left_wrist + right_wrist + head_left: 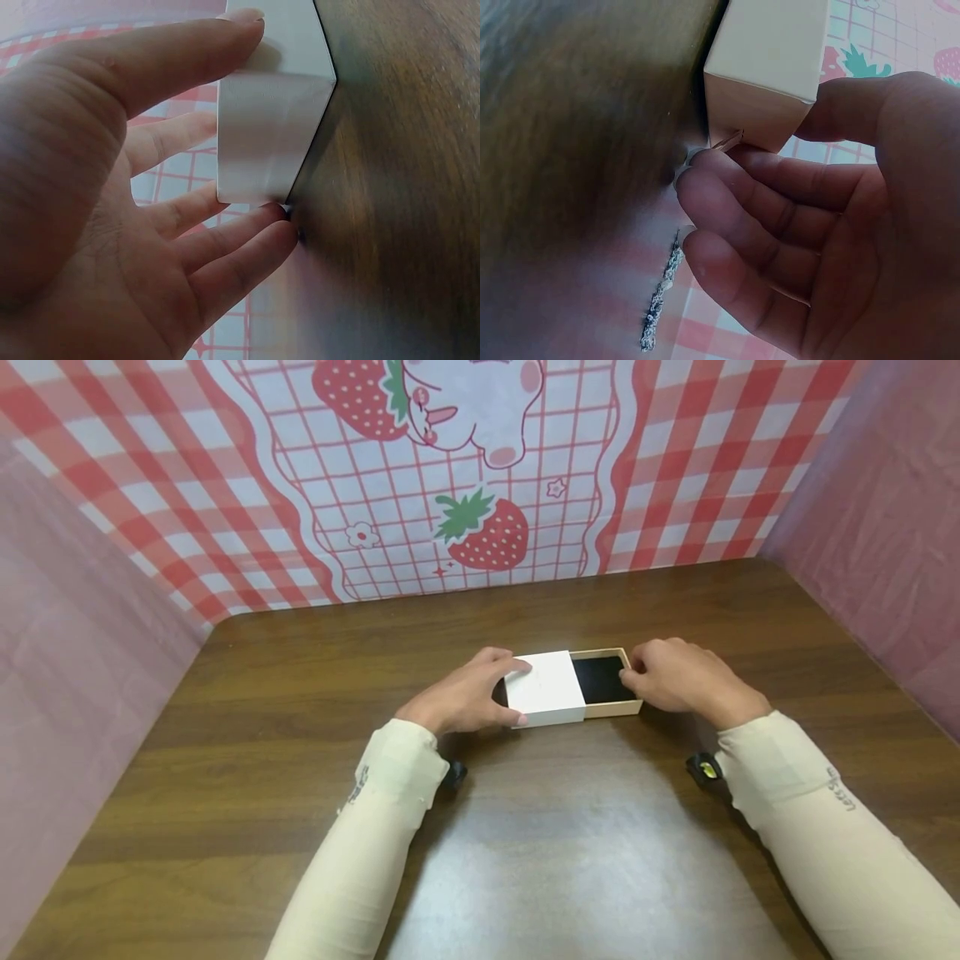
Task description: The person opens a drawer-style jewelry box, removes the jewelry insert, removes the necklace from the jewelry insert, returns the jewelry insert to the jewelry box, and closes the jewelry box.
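Observation:
A small white box sleeve [545,687] lies on the table, with a tan drawer [613,708] part-way out of its right side. Black lining or a black insert [600,680] shows inside the drawer; I cannot tell which. My left hand [468,693] holds the sleeve's left end, thumb along the near side and fingers at the top and far side. At the drawer's outer end, my right hand [678,677] grips with its thumb over the rim and its fingers curled below. A small tab [730,140] sticks out of that end by the fingertips.
The brown wood-grain table [300,793] extends around the box. A red-and-white checked cloth [480,468] with strawberries hangs behind it. Pink cloth [862,527] covers the right side, with more on the left. A black strap device [705,768] sits under the right wrist.

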The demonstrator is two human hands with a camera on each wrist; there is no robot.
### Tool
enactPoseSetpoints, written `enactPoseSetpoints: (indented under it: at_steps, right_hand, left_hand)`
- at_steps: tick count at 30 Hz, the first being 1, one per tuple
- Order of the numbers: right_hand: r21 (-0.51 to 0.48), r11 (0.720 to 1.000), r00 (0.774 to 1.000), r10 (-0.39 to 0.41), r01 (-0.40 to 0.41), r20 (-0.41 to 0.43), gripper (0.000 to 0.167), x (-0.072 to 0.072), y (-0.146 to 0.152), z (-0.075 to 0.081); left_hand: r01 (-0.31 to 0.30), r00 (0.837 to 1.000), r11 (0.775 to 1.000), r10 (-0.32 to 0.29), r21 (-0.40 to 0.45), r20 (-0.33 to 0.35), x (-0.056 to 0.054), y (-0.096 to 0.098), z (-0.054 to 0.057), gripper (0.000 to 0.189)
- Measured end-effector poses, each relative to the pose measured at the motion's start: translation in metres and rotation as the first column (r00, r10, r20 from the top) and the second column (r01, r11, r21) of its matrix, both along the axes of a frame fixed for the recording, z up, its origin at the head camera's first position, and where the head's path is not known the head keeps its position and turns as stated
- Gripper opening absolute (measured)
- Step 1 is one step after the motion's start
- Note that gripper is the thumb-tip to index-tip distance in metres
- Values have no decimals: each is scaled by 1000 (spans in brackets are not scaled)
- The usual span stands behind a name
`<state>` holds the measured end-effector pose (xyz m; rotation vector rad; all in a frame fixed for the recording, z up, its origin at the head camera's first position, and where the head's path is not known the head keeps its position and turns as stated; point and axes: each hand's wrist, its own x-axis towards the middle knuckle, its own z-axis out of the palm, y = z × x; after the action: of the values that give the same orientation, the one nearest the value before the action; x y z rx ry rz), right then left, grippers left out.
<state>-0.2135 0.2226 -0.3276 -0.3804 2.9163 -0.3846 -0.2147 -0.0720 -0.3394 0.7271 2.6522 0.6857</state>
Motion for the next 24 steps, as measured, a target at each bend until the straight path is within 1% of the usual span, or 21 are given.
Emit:
enactPoseSetpoints:
  at_steps: [8, 14, 24]
  right_hand:
    - [-3, 1000, 1000, 5, -5, 1, 25, 2, 1, -1]
    - [-9, 1000, 1000, 12, -12, 11, 24, 3, 0, 0]
    - [-15, 999, 999, 32, -32, -2, 25, 2, -1, -2]
  left_hand:
    - [-1, 1000, 1000, 1, -3, -12, 0, 0, -1, 75]
    - [-2, 1000, 1000, 2, -2, -8, 1, 1, -1, 75]
    - [1, 1000, 1000, -2, -6, -16, 0, 1, -2, 77]
